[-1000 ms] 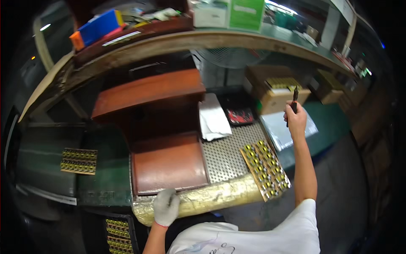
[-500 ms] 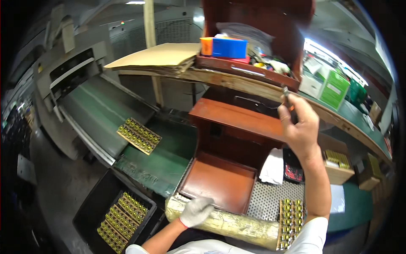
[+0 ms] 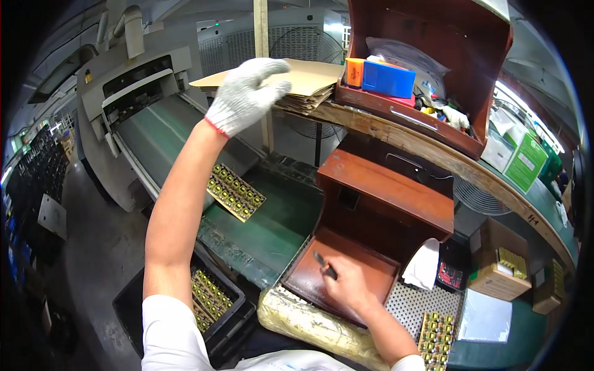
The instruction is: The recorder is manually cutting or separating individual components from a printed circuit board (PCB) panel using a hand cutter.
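Observation:
My left hand [image 3: 247,93], in a white knit glove, reaches up and rests on a stack of cardboard sheets [image 3: 303,83] lying on the curved wooden shelf [image 3: 433,157]. My bare right hand [image 3: 346,285] lies low on the reddish-brown sloped work board [image 3: 309,275] and grips a small dark tool [image 3: 324,264]. A panel of yellow components [image 3: 234,191] lies on the green conveyor belt [image 3: 272,222] below my left arm. Another such panel [image 3: 436,331] sits on the perforated metal plate [image 3: 414,306] right of my right hand.
A black bin [image 3: 213,309] of component panels stands at lower left. A grey machine [image 3: 130,86] feeds the belt. A red box [image 3: 427,68] holds orange and blue boxes. Cardboard boxes [image 3: 498,269], a white cloth [image 3: 424,269] and a padded wrapped front edge [image 3: 309,318] surround the board.
My left hand has left the padded front edge and risen to the cardboard stack. My right hand has come down from the upper shelf to the work board, still holding the tool.

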The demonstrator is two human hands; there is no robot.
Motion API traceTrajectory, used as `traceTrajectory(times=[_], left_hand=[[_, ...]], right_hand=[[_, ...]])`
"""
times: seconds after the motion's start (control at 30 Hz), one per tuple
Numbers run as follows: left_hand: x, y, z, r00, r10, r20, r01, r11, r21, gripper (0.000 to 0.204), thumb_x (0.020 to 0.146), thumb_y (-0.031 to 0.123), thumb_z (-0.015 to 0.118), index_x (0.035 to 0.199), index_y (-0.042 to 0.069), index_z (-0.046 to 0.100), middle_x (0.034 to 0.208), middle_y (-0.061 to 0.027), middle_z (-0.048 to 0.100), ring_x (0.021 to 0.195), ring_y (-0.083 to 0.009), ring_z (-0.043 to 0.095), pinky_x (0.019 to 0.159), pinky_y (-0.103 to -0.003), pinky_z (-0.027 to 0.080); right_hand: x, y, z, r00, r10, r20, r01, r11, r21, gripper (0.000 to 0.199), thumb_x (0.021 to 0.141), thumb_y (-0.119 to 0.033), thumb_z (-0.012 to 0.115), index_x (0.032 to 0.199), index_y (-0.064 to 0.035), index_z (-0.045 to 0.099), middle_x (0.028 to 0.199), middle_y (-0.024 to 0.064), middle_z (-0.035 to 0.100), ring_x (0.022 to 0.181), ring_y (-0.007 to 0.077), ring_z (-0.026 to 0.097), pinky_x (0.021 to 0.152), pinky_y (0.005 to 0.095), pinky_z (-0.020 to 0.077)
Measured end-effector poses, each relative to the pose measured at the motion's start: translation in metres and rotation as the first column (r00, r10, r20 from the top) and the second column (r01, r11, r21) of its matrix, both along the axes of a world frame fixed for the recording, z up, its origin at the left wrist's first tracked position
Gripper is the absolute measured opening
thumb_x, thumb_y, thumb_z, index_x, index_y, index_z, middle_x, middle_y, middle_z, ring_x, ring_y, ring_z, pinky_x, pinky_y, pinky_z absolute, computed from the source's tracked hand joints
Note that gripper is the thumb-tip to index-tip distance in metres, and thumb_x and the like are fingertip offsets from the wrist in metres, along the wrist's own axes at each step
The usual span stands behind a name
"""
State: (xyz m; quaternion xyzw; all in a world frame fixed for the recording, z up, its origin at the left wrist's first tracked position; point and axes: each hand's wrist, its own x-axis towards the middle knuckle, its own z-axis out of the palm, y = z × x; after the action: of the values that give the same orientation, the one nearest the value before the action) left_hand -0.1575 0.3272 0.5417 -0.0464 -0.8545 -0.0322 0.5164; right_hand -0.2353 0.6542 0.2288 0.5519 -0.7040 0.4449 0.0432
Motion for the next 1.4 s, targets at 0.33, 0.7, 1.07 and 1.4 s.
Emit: traceTrajectory(times=[0.33,0.7,1.07,1.4], left_hand=[[-0.057,0.024,0.068,0.728,0.209,0.653,-0.251,0.968,-0.031,0.055,0.104,0.055,0.061,0.117,0.006,0.082,0.119,-0.0184,0.08,0.11,-0.036,0.075,0.1,-0.044,0.057],[-0.092,0.053,0.078,0.447,0.331,0.831,-0.471,0.877,-0.095,0.052,0.08,0.047,0.072,0.113,0.008,0.086,0.119,-0.0204,0.081,0.102,-0.0328,0.076,0.091,-0.041,0.058],[-0.099,0.067,0.065,0.359,0.475,0.803,-0.561,0.797,-0.221,0.043,0.08,0.046,0.073,0.088,0.006,0.086,0.099,-0.0178,0.083,0.088,-0.0305,0.077,0.083,-0.041,0.059],[-0.073,0.057,0.077,0.474,0.331,0.816,-0.436,0.893,-0.109,0.058,0.08,0.049,0.074,0.116,0.005,0.084,0.124,-0.0211,0.08,0.107,-0.032,0.076,0.091,-0.041,0.058]], right_hand=[[0.023,0.018,-0.097,0.986,-0.019,0.164,-0.036,0.944,0.329,0.019,0.095,-0.018,0.076,0.109,-0.0043,0.078,0.101,0.0226,0.078,0.095,0.0444,0.076,0.088,0.0513,0.0615],[0.021,0.021,-0.092,0.991,0.053,0.127,-0.097,0.924,0.371,0.019,0.097,-0.022,0.075,0.109,-0.0067,0.077,0.102,0.0212,0.078,0.097,0.0428,0.076,0.089,0.0509,0.0607],[0.021,0.022,-0.094,0.99,0.047,0.13,-0.096,0.913,0.398,0.019,0.096,-0.021,0.076,0.107,-0.0068,0.077,0.101,0.021,0.078,0.096,0.0427,0.076,0.089,0.051,0.0603],[0.022,0.019,-0.095,0.993,0.043,0.112,-0.082,0.927,0.367,0.019,0.095,-0.021,0.076,0.107,-0.0067,0.077,0.1,0.0208,0.078,0.095,0.0429,0.076,0.088,0.0514,0.0604]])
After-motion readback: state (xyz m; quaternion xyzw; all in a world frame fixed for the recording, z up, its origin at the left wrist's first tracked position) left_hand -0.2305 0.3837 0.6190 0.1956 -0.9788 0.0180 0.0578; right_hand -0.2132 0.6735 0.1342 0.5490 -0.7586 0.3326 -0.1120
